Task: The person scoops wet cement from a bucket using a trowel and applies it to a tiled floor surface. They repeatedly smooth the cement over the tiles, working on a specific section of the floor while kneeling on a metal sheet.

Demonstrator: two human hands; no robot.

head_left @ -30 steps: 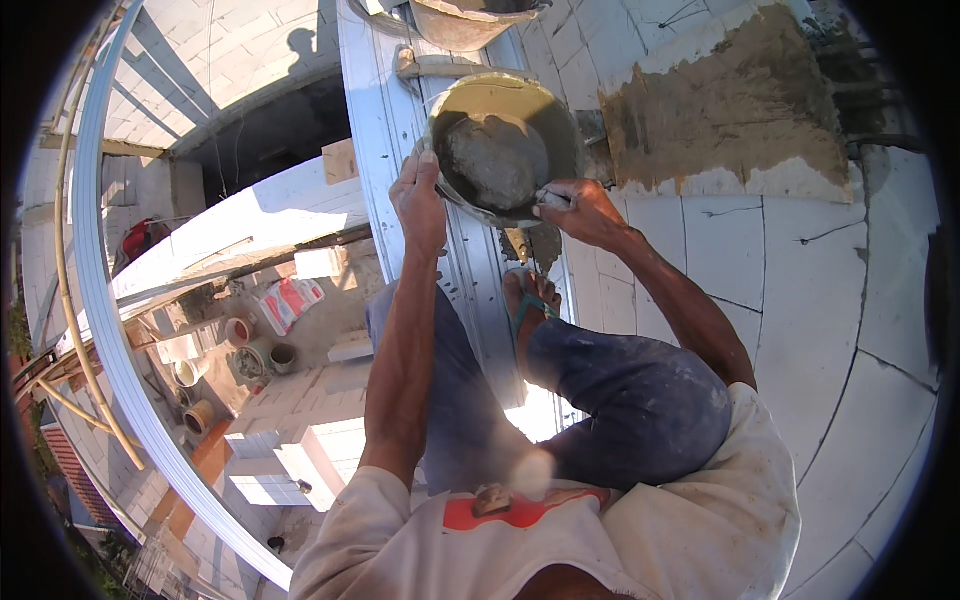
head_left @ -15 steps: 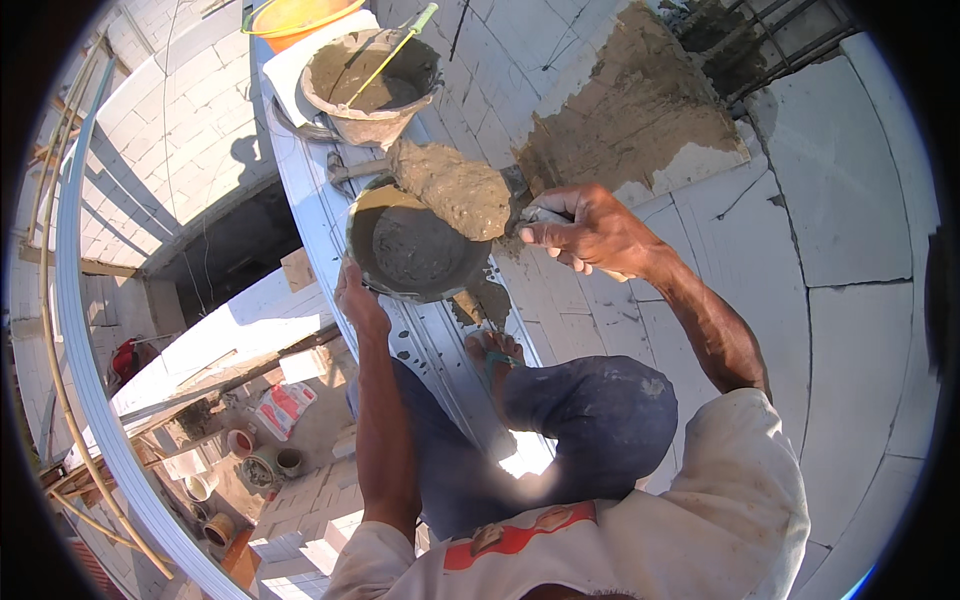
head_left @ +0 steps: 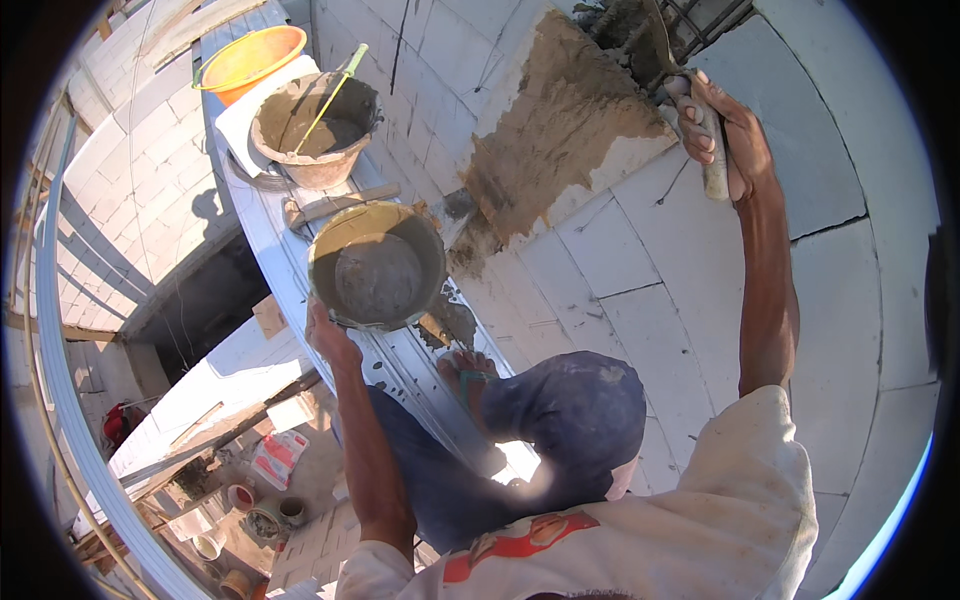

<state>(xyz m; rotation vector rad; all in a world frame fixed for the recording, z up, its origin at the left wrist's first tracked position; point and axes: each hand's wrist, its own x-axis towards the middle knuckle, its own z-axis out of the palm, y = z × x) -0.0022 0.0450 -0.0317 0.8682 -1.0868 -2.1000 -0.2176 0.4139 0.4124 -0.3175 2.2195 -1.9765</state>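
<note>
My right hand (head_left: 728,135) is closed around the pale handle of a trowel (head_left: 714,165), raised at the upper right beside the wall. The trowel's blade points away, seen nearly edge-on, close to a dark gap with steel bars (head_left: 690,28). I cannot tell how much mortar it carries. My left hand (head_left: 328,335) grips the near left rim of a round bucket (head_left: 437,270), which has wet grey mortar (head_left: 378,277) in its bottom. A wide patch of spread mortar (head_left: 560,125) covers the wall left of the trowel.
A mortar-crusted bucket (head_left: 318,172) with a green-handled stick (head_left: 345,80) and an orange basin (head_left: 262,62) stand farther along the metal plank (head_left: 400,365). A hammer (head_left: 340,203) lies between the buckets. Left of the plank is a drop to a lower floor with several pails.
My right hand has swung the trowel from above the bucket up and right to the bar gap. The mortar heaped on its blade no longer shows. My left hand stays at the bucket.
</note>
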